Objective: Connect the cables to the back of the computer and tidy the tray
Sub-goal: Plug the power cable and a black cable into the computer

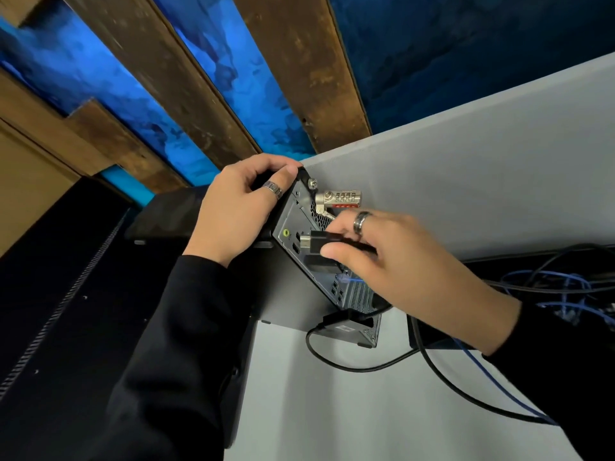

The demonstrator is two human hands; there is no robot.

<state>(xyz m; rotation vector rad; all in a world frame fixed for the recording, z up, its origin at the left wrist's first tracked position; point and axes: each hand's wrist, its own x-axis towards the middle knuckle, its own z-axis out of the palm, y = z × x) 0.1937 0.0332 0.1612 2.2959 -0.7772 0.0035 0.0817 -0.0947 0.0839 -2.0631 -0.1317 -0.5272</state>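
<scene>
We see the small black computer (233,211) lying on the pale worktop (332,410), with its back panel (299,227) turned toward the right side of the view. The left hand (233,207) lies over the upper edge of the case, and its grip is curled around that edge, so it holds the computer. The right hand (399,261) pinches a black cable plug (319,242) between thumb and fingers; its grip is narrow and closed on the plug. The silver metal end of the plug points at the back panel, just beside a dark port and near a small green audio jack (285,232), but we cannot tell if the tip is already inside a port. Above the plug, a silver combination lock (339,198) is fixed to the upper part of the back panel. A black cable (349,369) makes a loop on the worktop below the computer. At the right, behind the right wrist, blue cables (549,287) and more black ones lie tangled together in a dark tray (429,337). Both arms wear black sleeves, and each hand carries a ring.
</scene>
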